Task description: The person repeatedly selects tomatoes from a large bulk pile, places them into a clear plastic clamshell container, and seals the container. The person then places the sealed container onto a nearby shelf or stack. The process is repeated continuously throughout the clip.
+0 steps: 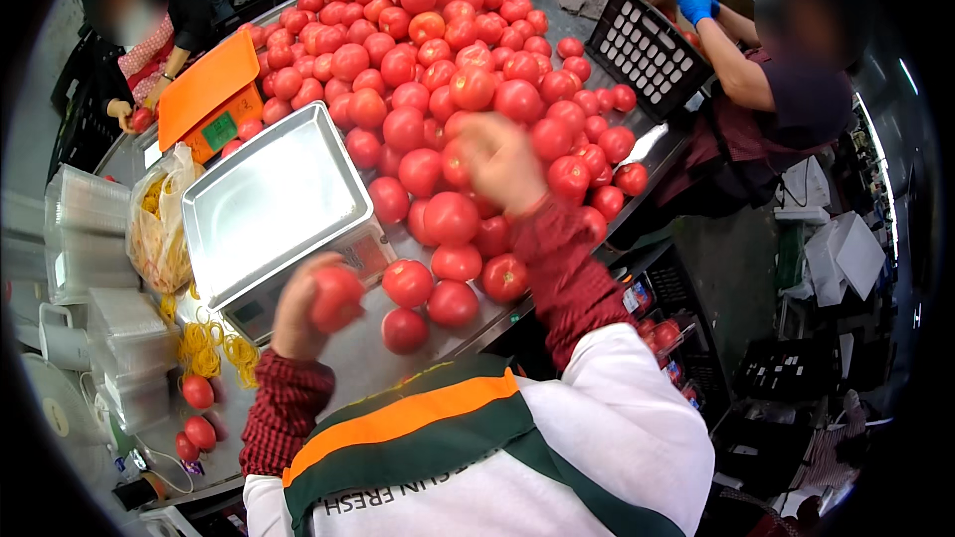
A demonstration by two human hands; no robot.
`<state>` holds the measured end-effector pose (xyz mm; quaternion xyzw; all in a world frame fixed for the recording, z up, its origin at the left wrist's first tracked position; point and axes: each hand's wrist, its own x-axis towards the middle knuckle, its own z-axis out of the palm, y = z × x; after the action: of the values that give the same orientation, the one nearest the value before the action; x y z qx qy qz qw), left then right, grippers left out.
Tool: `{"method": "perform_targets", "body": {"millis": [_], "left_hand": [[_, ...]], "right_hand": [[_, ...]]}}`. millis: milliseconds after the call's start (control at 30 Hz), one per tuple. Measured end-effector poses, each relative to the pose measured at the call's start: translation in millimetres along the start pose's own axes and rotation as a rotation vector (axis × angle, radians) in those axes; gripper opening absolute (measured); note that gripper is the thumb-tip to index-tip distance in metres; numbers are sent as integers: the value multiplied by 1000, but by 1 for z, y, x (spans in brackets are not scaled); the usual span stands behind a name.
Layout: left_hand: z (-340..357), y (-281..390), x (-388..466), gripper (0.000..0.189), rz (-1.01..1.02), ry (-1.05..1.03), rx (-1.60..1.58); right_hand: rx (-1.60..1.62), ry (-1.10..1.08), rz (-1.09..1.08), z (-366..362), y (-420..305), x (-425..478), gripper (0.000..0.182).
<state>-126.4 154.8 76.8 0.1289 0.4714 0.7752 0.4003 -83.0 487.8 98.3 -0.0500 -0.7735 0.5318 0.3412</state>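
Note:
My left hand (300, 313) is closed around a red tomato (337, 300) just in front of the weighing scale. My right hand (498, 160), blurred, reaches over a large heap of tomatoes (406, 63); its fingers curl near one tomato, and whether they grip it is unclear. The scale carries a bare metal pan (276, 201), and its front is partly hidden by my left hand. Between my forearms, several loose tomatoes (405, 330) rest on the metal table (448, 339) by its near edge.
Clear plastic containers (93, 239) are stacked at left, beside a bag of yellow rubber bands (160, 220) and loose bands (200, 347). An orange scale (209, 86) stands beyond. At right, a person's blue-gloved hand (695, 4) is at a black crate (645, 48). Another person's hand (121, 113) is far left.

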Motion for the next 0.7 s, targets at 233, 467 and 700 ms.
{"method": "perform_targets", "body": {"millis": [233, 467, 700], "left_hand": [[-91, 46, 34, 40, 576, 717, 1388], [-100, 30, 43, 30, 509, 751, 1505], [-96, 31, 42, 30, 473, 750, 1509]], "right_hand": [[-488, -110, -38, -55, 34, 22, 15], [-1035, -233, -77, -23, 50, 100, 51], [-1069, -389, 49, -9, 66, 123, 53]]}}
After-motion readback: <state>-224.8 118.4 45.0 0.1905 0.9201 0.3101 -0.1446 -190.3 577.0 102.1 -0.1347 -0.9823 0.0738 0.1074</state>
